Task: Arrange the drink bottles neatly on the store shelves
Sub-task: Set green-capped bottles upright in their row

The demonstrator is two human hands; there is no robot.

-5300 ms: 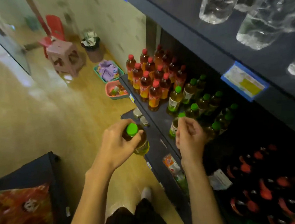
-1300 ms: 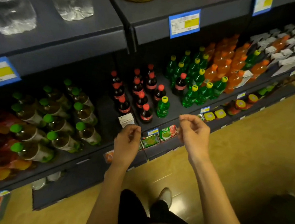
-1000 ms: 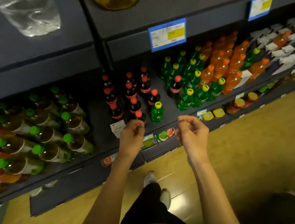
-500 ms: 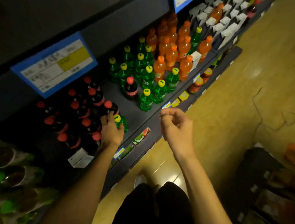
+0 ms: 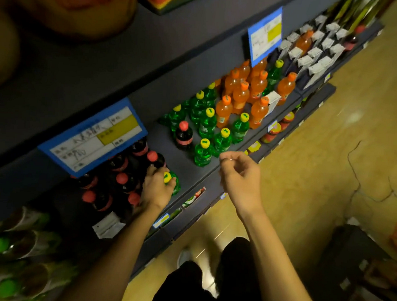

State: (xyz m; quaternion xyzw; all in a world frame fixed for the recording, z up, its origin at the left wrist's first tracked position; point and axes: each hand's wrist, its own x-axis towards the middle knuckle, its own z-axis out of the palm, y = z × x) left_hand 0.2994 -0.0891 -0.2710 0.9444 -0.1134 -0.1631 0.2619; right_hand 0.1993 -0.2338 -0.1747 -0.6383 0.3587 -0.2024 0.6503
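One stray green bottle (image 5: pixel 171 181) gripped round its neck by left hand (image 5: pixel 157 189), right hand (image 5: pixel 239 175) loosely curled, empty; likely to topple crowded cola bottles (image 5: pixel 121 180) if lifted carelessly.

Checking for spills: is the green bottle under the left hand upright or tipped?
Upright: the green bottle's yellow cap faces up, left hand gripping its neck.

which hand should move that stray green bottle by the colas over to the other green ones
Left. The left hand already grips the green bottle at its yellow cap; the right hand hovers off the shelf, holding nothing.
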